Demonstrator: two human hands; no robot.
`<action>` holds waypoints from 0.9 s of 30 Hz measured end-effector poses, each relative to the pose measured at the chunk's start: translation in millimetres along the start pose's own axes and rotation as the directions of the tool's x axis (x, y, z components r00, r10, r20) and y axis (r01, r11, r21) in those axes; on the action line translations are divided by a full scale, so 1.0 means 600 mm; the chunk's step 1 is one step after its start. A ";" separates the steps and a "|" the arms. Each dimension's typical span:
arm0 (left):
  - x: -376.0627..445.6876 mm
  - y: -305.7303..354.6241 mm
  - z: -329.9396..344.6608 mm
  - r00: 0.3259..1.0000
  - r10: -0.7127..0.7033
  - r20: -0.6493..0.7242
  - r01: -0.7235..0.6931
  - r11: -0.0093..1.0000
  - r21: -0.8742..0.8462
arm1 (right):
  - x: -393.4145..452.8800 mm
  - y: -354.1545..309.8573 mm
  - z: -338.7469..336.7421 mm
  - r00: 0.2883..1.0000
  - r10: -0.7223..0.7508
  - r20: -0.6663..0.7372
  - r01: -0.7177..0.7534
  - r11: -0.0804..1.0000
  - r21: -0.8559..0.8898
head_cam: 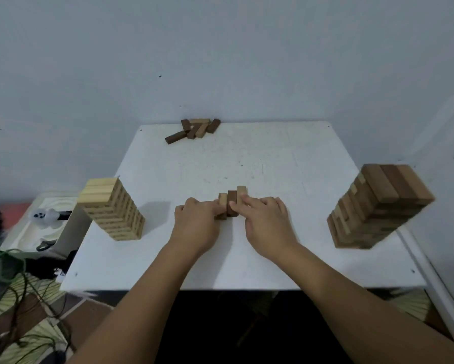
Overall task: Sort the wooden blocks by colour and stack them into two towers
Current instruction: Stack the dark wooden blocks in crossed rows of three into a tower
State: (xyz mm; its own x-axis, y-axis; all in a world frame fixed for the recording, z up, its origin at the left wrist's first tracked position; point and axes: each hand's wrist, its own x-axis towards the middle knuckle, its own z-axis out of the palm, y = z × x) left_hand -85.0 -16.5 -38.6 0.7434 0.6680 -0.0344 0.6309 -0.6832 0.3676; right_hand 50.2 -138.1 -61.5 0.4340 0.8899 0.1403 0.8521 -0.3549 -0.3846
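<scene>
Three blocks (pixel 231 203) lie side by side between the person's hands in the middle of the worktop (pixel 247 258): a pale one against the left hand's fingers (pixel 216 207), a dark one in the middle, and another pale one beyond the right hand's fingers (pixel 247 199). The left hand (pixel 197 224) has its fingers curled against the near pale block and looks to be pinching it; the right hand (pixel 266 222) lies with fingers fairly straight, tips touching the dark block.

From where I stand, the sensible way is to pull the dark block out cleanly, steadying the pale pair with the left fingers so they stay squared up. The pale ones belong on the light tower (pixel 113 208), well off to the left of the left fingers, and the dark one on the darker tower (pixel 380 206), far out past the right fingers. That right tower is tall and looks mixed in tone, so I would set the block down flat and gently rather than drop it.

A small heap of loose blocks (pixel 193 130) waits at the far edge, well beyond both sets of fingers.
</scene>
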 end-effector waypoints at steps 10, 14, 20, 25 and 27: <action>-0.111 0.034 0.012 0.996 0.041 0.075 -0.016 0.950 -0.311 | -0.096 0.047 -0.031 1.000 -0.026 0.001 0.024 0.918 0.395; -0.122 0.044 0.026 0.998 -0.061 0.025 0.065 0.866 -0.495 | -0.094 0.057 -0.053 0.984 -0.056 0.168 -0.013 0.922 0.386; -0.122 0.037 0.048 0.989 -0.137 -0.047 0.076 0.770 -0.634 | -0.103 0.065 -0.038 0.987 -0.063 0.148 0.003 0.927 0.375; -0.121 0.037 0.047 0.992 -0.121 -0.042 0.070 0.782 -0.619 | -0.104 0.072 -0.039 0.987 -0.053 0.150 -0.019 0.897 0.442; -0.120 0.038 0.044 0.994 -0.100 -0.053 0.053 0.823 -0.566 | -0.106 0.069 -0.044 0.990 -0.042 0.133 -0.019 0.903 0.430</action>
State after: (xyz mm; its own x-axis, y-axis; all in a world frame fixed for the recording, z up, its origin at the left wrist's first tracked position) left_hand -118.3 -88.0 -52.1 0.6635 0.7479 -0.0218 0.4328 -0.3599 0.8265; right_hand 65.6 -217.1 -62.0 0.3550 0.9343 0.0338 0.6350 -0.2145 -0.7421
